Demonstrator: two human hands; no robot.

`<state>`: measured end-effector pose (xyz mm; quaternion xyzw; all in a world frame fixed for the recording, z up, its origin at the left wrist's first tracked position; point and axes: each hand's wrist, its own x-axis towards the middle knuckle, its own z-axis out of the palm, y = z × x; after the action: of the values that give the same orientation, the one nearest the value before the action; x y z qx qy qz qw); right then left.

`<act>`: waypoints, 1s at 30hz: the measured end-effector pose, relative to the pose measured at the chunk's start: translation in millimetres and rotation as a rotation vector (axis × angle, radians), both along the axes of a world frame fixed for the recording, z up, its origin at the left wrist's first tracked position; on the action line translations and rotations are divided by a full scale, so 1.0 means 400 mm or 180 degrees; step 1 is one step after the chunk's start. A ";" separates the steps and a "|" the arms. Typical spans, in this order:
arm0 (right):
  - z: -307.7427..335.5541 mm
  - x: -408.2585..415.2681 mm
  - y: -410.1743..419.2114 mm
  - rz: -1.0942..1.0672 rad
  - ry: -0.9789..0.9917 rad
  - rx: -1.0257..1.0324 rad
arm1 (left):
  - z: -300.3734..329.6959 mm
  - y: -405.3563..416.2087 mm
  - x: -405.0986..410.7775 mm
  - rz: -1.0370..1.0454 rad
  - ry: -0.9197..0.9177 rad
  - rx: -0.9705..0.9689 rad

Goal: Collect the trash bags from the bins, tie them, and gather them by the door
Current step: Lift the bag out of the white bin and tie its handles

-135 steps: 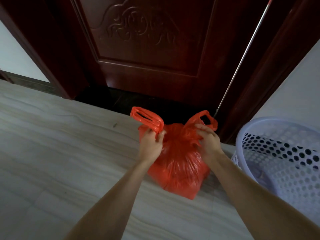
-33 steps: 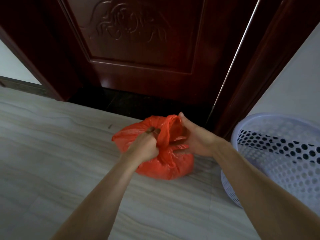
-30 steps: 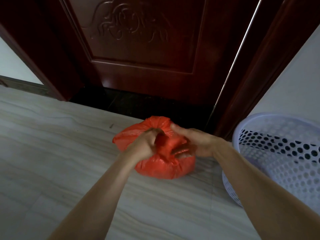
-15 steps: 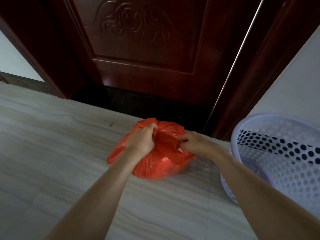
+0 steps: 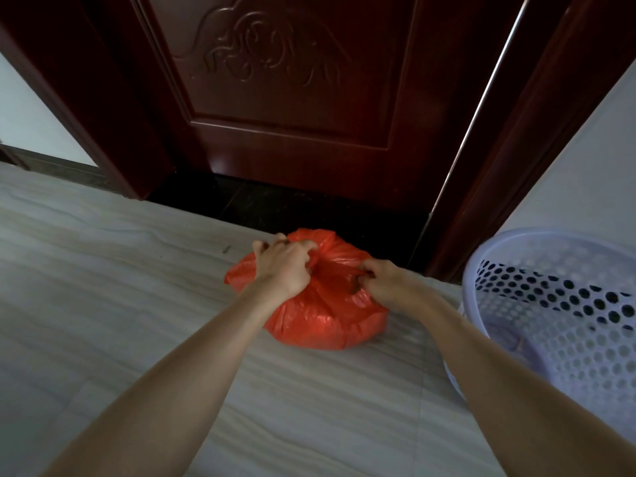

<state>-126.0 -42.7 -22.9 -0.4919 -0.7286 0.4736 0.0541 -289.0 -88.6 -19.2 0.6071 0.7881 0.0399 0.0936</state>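
Observation:
A full red trash bag [image 5: 323, 318] sits on the pale floor just in front of the dark wooden door [image 5: 292, 98]. My left hand [image 5: 284, 265] grips one twisted handle of the bag at its top left. My right hand [image 5: 387, 282] pinches the other handle and holds it stretched out to the right. A tight strand of red plastic runs between the two hands over the bag's gathered top. The knot itself is partly hidden by my left fingers.
A pale perforated plastic bin [image 5: 557, 304] stands at the right, close to the bag and my right forearm. The door frame [image 5: 516, 149] rises behind it. A black threshold strip [image 5: 275, 208] lies under the door. Pale floor [image 5: 103, 287] spreads to the left.
Earlier each hand held up a loose handle; then the hands crossed and wrapped them over the bag's top. In the last half second the hands have drawn apart, stretching the handles taut.

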 end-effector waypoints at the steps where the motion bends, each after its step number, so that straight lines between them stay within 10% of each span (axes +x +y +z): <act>1: 0.001 0.002 -0.002 0.0045 0.0023 -0.0047 | -0.003 -0.004 -0.005 -0.0002 -0.0150 0.0024; 11: -0.019 0.008 -0.008 0.0171 0.0305 -0.1043 | -0.056 -0.075 -0.025 -0.0644 -0.0519 0.0569; 22: -0.055 0.005 -0.056 0.0674 -0.1365 0.1576 | -0.090 -0.113 -0.053 -0.0183 -0.1371 0.1058; 30: -0.087 0.008 -0.044 0.0793 -0.1830 0.2167 | -0.137 -0.161 -0.094 -0.0453 -0.1224 0.1183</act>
<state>-122.8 -60.2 -57.6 -0.4662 -0.8816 0.0546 -0.0491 -326.7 -153.1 -74.2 0.6489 0.6904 0.2917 0.1310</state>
